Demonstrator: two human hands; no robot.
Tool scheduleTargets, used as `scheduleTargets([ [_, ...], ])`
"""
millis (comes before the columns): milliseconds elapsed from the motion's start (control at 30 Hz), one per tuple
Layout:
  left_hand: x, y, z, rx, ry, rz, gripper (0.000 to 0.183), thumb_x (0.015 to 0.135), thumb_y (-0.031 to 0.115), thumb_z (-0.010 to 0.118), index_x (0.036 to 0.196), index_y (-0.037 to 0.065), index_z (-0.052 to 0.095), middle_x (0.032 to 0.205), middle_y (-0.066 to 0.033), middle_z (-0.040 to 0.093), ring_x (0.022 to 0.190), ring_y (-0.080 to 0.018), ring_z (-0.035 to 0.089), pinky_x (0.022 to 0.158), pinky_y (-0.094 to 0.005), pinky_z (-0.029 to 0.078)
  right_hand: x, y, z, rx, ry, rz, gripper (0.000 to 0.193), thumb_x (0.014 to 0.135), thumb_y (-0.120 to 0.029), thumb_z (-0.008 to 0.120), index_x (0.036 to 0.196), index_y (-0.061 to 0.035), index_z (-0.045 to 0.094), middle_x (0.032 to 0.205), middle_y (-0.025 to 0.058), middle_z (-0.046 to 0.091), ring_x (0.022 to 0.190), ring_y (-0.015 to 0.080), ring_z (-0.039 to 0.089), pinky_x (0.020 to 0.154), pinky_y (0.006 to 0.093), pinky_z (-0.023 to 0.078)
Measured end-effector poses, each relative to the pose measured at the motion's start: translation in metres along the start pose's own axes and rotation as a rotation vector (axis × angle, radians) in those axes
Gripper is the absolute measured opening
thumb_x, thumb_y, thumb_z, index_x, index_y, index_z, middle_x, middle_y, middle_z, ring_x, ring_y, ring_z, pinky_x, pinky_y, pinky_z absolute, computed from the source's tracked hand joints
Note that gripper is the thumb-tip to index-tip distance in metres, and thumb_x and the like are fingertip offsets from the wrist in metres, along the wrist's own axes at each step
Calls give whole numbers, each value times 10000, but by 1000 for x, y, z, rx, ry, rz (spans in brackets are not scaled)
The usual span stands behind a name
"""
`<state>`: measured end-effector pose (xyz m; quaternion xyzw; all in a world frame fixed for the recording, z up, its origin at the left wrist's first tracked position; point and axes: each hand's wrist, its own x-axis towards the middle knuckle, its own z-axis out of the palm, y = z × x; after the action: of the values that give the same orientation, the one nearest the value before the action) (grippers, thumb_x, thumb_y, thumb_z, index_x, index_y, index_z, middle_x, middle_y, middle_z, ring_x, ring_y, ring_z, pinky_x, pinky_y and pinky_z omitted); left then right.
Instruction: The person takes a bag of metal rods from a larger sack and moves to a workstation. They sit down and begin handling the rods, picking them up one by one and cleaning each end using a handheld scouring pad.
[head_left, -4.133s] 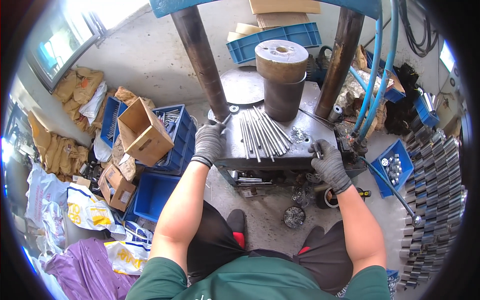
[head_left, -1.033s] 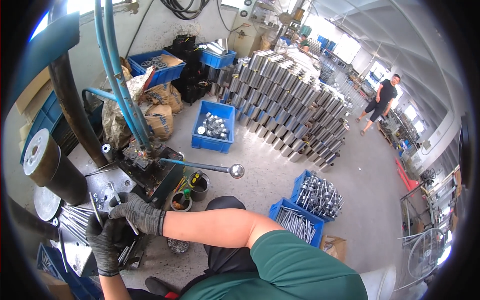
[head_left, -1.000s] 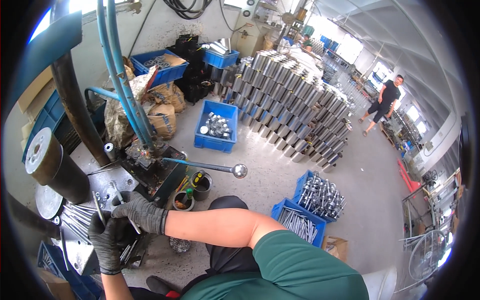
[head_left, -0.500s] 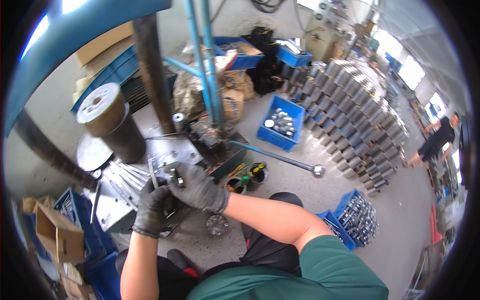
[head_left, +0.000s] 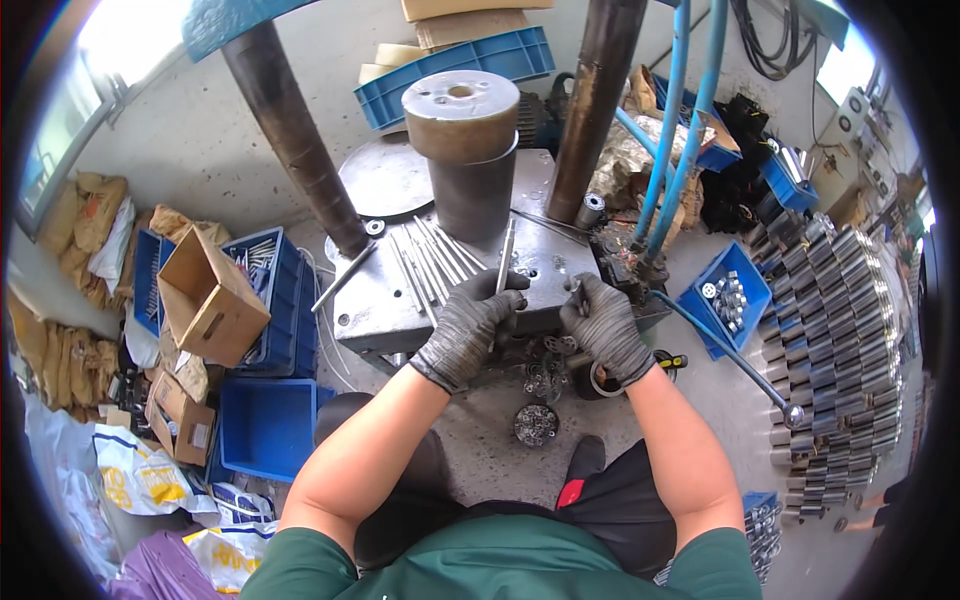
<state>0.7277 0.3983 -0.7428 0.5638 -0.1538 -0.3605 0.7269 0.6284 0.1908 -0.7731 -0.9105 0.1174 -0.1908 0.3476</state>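
Note:
Both my hands wear dark grey knitted gloves and are over the near edge of a steel machine table (head_left: 375, 318). My left hand (head_left: 465, 325) is closed around a slim metal rod (head_left: 507, 250), which stands nearly upright out of its fingers. Across a small gap, my right hand (head_left: 608, 328) has its fingertips pinched together; whatever they grip is too small or hidden to name. Several loose metal rods (head_left: 425, 262) lie on the table just beyond my left hand. Behind them rises a thick steel cylinder (head_left: 472, 190) with a wider round top.
Dark steel columns (head_left: 295, 140) flank the cylinder. A blue lever with a ball end (head_left: 793, 414) juts out at right, near a blue bin of metal parts (head_left: 755, 285) and stacked metal cylinders (head_left: 845, 345). A cardboard box (head_left: 212, 298) and an empty blue bin (head_left: 265, 428) stand left.
My view has swung left, toward the machine. My hands, close together before, are now apart, the right one shifted rightward. The left hand still holds the rod.

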Motion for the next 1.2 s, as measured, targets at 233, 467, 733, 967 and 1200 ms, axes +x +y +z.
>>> scheduleTargets([
  [233, 1, 0, -5, 107, 32, -51, 250, 978, 155, 666, 1171, 4, 614, 840, -19, 639, 610, -67, 536, 536, -208, 440, 22, 26, 12, -180, 116, 22, 247, 793, -167, 744, 952, -23, 624, 823, 204, 663, 810, 411, 660, 733, 453, 528],
  [467, -1, -2, -3, -11, -20, -68, 197, 976, 220, 684, 1051, 59, 598, 851, -23, 642, 619, -78, 555, 540, -214, 451, 32, 56, 8, 287, 259, 260, 209, 817, -113, 751, 981, -35, 648, 842, 110, 686, 703, 241, 623, 707, 364, 519],
  [733, -4, 3, -10, -300, -20, -214, 298, 907, 225, 731, 1076, 5, 622, 735, -20, 594, 569, -81, 510, 514, -223, 417, -6, -18, -41, 1329, -183, 681, 521, 874, -240, 687, 1346, -101, 516, 1155, 177, 660, 950, 298, 682, 796, 563, 593],
  [967, 4, -2, -15, -336, 51, -202, 154, 937, 143, 701, 1033, 55, 620, 694, -1, 608, 539, -72, 559, 448, -196, 465, -25, -57, -34, -75, -48, -273, 616, 695, 18, 706, 1299, -97, 654, 1104, 186, 669, 1005, 374, 651, 884, 444, 539],
  [1200, 3, -1, -14, -365, 30, -255, 144, 985, 160, 643, 1073, 81, 561, 716, 2, 603, 555, -66, 573, 414, -189, 457, -20, -60, -38, -395, 68, -503, 521, 668, -8, 734, 1173, -137, 731, 1048, 167, 683, 945, 384, 638, 825, 483, 513],
])
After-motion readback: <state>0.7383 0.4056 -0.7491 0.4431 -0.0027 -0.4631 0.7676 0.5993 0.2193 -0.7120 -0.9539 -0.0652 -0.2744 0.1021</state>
